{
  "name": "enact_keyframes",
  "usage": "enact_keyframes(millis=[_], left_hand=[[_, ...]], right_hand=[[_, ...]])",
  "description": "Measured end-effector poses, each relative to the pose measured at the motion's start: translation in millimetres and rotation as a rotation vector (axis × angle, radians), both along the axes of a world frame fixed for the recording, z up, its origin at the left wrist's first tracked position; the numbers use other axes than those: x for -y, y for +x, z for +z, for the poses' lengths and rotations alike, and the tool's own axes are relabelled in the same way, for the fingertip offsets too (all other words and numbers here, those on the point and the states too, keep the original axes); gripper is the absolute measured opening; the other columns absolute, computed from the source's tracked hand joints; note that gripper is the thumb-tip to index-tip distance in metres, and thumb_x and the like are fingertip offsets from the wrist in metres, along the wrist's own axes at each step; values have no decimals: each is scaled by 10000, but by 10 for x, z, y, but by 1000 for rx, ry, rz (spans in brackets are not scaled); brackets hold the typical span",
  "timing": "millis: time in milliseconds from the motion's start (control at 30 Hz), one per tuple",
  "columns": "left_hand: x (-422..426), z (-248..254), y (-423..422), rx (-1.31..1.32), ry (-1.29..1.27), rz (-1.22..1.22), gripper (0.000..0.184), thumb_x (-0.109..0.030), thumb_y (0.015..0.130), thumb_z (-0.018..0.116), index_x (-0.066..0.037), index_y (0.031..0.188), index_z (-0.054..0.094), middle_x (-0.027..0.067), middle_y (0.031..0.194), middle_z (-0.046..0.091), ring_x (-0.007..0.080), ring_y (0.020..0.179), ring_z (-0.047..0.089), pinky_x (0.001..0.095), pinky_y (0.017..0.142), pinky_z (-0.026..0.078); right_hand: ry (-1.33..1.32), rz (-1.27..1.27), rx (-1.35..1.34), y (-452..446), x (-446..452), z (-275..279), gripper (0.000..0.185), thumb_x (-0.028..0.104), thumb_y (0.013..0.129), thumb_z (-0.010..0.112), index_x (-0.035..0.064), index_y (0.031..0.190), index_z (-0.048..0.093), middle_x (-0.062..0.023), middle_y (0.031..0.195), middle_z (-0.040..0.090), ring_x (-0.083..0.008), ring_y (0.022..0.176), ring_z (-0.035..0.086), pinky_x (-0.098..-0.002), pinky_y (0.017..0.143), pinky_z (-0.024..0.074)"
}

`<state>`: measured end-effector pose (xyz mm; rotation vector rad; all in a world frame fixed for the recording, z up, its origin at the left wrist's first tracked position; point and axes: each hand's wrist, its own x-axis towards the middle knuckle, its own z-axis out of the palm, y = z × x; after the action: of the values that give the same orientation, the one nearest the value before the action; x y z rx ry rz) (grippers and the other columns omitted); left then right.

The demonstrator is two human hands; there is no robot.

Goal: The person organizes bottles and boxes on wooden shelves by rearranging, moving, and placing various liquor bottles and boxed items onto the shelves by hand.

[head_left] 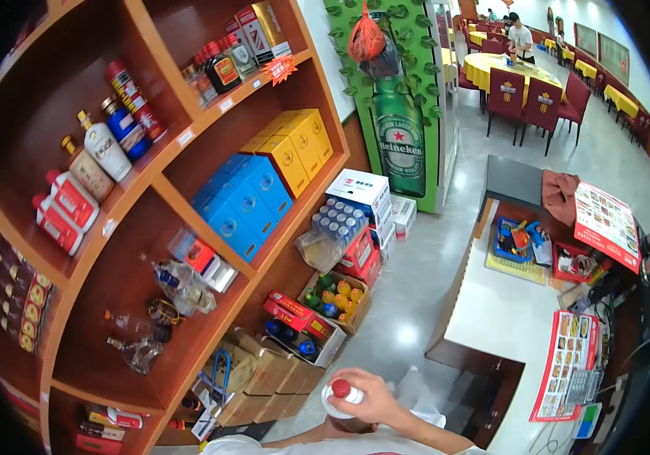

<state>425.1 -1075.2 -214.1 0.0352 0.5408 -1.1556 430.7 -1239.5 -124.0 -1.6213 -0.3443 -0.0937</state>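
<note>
Near the bottom centre, my right hand (374, 396) is closed round the top of a white bottle with a red cap (341, 388). My left hand (340, 427) is lower, close beneath the bottle, and its fingers are mostly hidden behind the bottle and my other hand. Left of them stands the wooden shelf unit (211, 307), holding white bottles (105, 144), blue boxes (253, 193) and yellow boxes (294, 148).
Cartons (264, 375), a crate of colourful bottles (340, 297) and canned drinks (338, 220) stand along the shelf's foot. On the right is a counter (484, 303) with menus (565, 356). A person (520, 38) stands by a yellow table (503, 70) far back.
</note>
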Motion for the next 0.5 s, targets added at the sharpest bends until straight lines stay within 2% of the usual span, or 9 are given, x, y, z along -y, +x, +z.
enact_keyframes(millis=[67,200,300,500], left_hand=[[135,-15,229,-4,55,41,572,-589,976,535,-168,1362,567,128,1307,642,333,1188,634,538,1025,502],[413,-1,542,-26,168,141,568,-585,979,533,-167,1362,568,127,1313,640,332,1195,631,539,1033,498],[661,86,822,-27,257,220,564,-581,982,531,-166,1362,568,127,1317,639,331,1200,629,540,1038,496],[985,237,1212,-30,388,353,558,-575,986,528,-165,1362,568,126,1325,636,329,1211,626,541,1050,490]], right_hand=[[-11,52,-10,265,132,-43,336,197,821,830,69,1122,749,-124,1174,710,-282,1096,698,-385,975,536],[104,129,3,806,483,-42,356,286,828,831,57,1086,746,-134,1157,708,-312,1060,699,-389,935,551],[172,176,73,1215,746,39,358,280,833,828,37,1081,741,-138,1153,707,-305,1064,696,-385,940,546],[233,284,37,1806,1093,37,359,250,816,845,22,1070,736,-148,1150,707,-310,1063,696,-381,938,545]])
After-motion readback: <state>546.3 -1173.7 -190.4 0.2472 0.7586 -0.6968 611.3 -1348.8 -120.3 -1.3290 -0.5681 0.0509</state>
